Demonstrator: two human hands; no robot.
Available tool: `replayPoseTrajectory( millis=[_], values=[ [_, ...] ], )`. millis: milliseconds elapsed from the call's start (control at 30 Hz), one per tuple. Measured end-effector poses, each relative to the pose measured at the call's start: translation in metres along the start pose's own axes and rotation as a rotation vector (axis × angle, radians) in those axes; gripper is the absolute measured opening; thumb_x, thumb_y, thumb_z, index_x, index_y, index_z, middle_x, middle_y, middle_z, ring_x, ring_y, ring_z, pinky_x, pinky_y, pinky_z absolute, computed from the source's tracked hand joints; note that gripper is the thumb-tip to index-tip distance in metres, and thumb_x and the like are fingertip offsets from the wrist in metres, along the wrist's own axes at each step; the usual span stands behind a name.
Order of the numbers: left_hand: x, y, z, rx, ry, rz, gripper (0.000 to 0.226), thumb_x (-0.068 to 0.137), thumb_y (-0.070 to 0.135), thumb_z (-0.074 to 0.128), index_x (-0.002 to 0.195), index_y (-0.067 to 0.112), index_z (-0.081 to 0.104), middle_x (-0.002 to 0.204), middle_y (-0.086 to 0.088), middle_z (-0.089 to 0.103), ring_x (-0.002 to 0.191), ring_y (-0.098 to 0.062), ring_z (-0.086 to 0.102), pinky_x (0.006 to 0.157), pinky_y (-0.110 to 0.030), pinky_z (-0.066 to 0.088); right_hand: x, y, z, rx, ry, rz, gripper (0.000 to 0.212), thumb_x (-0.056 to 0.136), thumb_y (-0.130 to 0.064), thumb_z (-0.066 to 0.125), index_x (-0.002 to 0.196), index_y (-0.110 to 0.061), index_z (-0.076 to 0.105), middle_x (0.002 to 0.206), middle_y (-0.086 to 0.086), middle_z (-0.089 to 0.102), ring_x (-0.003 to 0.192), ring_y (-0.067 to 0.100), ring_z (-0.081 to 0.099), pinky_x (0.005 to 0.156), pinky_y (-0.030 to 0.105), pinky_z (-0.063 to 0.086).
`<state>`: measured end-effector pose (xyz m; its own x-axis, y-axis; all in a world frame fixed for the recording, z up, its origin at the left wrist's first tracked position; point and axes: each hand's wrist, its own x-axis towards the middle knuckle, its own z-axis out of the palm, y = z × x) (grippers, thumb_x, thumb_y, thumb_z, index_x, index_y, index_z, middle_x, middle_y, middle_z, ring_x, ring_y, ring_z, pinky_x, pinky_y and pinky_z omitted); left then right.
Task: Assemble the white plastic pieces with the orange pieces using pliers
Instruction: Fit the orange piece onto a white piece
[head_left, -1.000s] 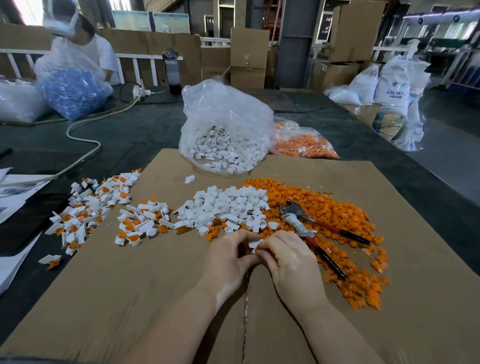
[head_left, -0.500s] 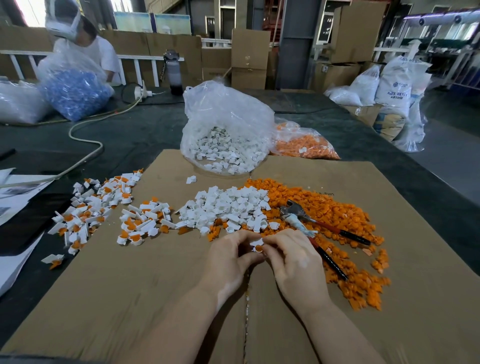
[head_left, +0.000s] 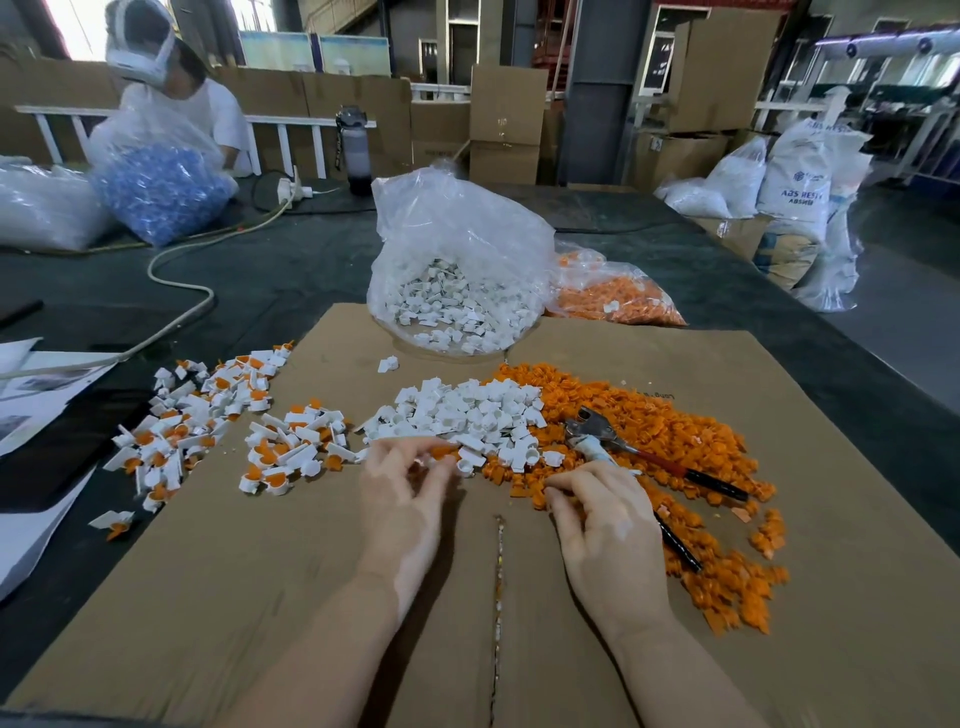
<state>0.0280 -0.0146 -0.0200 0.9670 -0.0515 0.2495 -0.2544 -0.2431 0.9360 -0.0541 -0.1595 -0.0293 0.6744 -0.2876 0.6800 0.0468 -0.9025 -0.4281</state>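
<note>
White piece: none now between the hands, which have parted.
Left hand (head_left: 402, 488): fingers loose, reaching the white pile (head_left: 467, 415).
Right hand (head_left: 608, 519): fingertips in orange pieces (head_left: 649, 415), grip unclear.
Pliers (head_left: 623, 447): untouched; next pair being fetched.

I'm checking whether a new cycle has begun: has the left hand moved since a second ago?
Yes. The left hand has moved away from the right hand, leftward and toward the white pile, judged against the cardboard seam.

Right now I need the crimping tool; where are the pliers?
In the head view, the pliers lie on the orange pieces, right of the white pile, just beyond the right hand.
</note>
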Motion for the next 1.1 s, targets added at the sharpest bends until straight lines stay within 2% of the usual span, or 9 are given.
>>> replayPoseTrajectory(
  millis=[67, 167, 267, 400, 533, 667, 833, 967, 1100],
  values=[
    [0.012, -0.006, -0.015, 0.067, 0.102, -0.018, 0.009, 0.086, 0.011, 0.064, 0.090, 0.019, 0.065, 0.093, 0.012, 0.039, 0.088, -0.010, 0.049, 0.075, -0.001, 0.034, 0.000, 0.001, 0.001, -0.018, 0.004, 0.013, 0.009, 0.074, -0.001, 0.075, 0.077, -0.008, 0.070, 0.075, 0.001, 0.062, 0.074, 0.019, 0.060, 0.067, 0.036, 0.050],
    [0.030, -0.018, -0.036, 0.255, 0.205, -0.043, 0.013, 0.088, 0.008, 0.061, 0.098, 0.011, 0.068, 0.100, 0.002, 0.040, 0.100, -0.021, 0.049, 0.089, -0.016, 0.033, -0.001, 0.001, 0.002, -0.050, 0.004, 0.024, 0.011, 0.072, -0.001, 0.077, 0.075, -0.008, 0.070, 0.075, 0.001, 0.063, 0.073, 0.021, 0.061, 0.065, 0.038, 0.050],
    [0.042, -0.027, -0.046, 0.343, 0.264, -0.063, 0.018, 0.089, 0.003, 0.058, 0.103, 0.007, 0.068, 0.102, -0.001, 0.038, 0.107, -0.028, 0.049, 0.095, -0.026, 0.036, -0.001, 0.000, 0.003, -0.075, -0.007, 0.031, 0.012, 0.071, 0.000, 0.077, 0.074, -0.008, 0.070, 0.074, 0.002, 0.063, 0.073, 0.022, 0.061, 0.062, 0.039, 0.050],
    [0.045, -0.031, -0.046, 0.458, 0.295, -0.038, 0.025, 0.091, -0.001, 0.052, 0.108, 0.008, 0.068, 0.110, -0.008, 0.044, 0.116, -0.028, 0.037, 0.095, -0.026, 0.031, -0.001, 0.001, 0.003, -0.117, -0.030, 0.055, 0.013, 0.070, 0.003, 0.077, 0.076, -0.008, 0.072, 0.075, 0.004, 0.064, 0.074, 0.025, 0.063, 0.061, 0.040, 0.049],
    [0.042, -0.030, -0.046, 0.596, 0.280, -0.054, 0.041, 0.085, -0.007, 0.049, 0.118, 0.014, 0.064, 0.132, -0.010, 0.043, 0.127, -0.028, 0.026, 0.106, -0.040, 0.024, -0.001, 0.001, 0.005, -0.178, -0.040, 0.083, 0.022, 0.066, 0.011, 0.075, 0.077, -0.007, 0.074, 0.075, 0.006, 0.065, 0.074, 0.028, 0.064, 0.061, 0.039, 0.047],
    [0.035, -0.028, -0.038, 0.627, 0.215, 0.075, 0.033, 0.082, -0.001, 0.060, 0.109, 0.016, 0.068, 0.120, -0.010, 0.051, 0.118, -0.029, 0.033, 0.104, -0.045, 0.026, -0.002, 0.001, 0.006, -0.221, -0.041, 0.099, 0.025, 0.063, 0.013, 0.074, 0.079, -0.006, 0.073, 0.076, 0.006, 0.066, 0.077, 0.029, 0.064, 0.064, 0.040, 0.048],
    [0.027, -0.023, -0.026, 0.598, 0.059, 0.238, 0.011, 0.080, 0.007, 0.068, 0.088, 0.013, 0.072, 0.089, 0.003, 0.054, 0.098, -0.024, 0.046, 0.084, -0.031, 0.036, -0.003, -0.002, 0.004, -0.222, -0.037, 0.141, 0.019, 0.061, 0.005, 0.075, 0.074, -0.009, 0.071, 0.075, 0.004, 0.066, 0.076, 0.026, 0.064, 0.066, 0.037, 0.047],
    [0.027, -0.023, -0.023, 0.622, -0.013, 0.197, 0.010, 0.085, 0.017, 0.065, 0.094, 0.018, 0.070, 0.087, 0.009, 0.046, 0.100, -0.017, 0.045, 0.080, -0.021, 0.031, -0.004, -0.003, 0.003, -0.239, -0.053, 0.157, 0.016, 0.060, 0.001, 0.075, 0.073, -0.008, 0.070, 0.073, 0.005, 0.065, 0.072, 0.027, 0.062, 0.064, 0.036, 0.048],
    [0.028, -0.025, -0.024, 0.642, 0.029, 0.152, 0.017, 0.087, 0.008, 0.061, 0.097, 0.018, 0.070, 0.089, 0.011, 0.043, 0.103, -0.016, 0.042, 0.080, -0.019, 0.029, -0.003, -0.002, 0.004, -0.241, -0.082, 0.130, 0.017, 0.061, 0.002, 0.077, 0.072, -0.008, 0.068, 0.073, 0.005, 0.064, 0.072, 0.028, 0.062, 0.063, 0.037, 0.049]
  ],
)
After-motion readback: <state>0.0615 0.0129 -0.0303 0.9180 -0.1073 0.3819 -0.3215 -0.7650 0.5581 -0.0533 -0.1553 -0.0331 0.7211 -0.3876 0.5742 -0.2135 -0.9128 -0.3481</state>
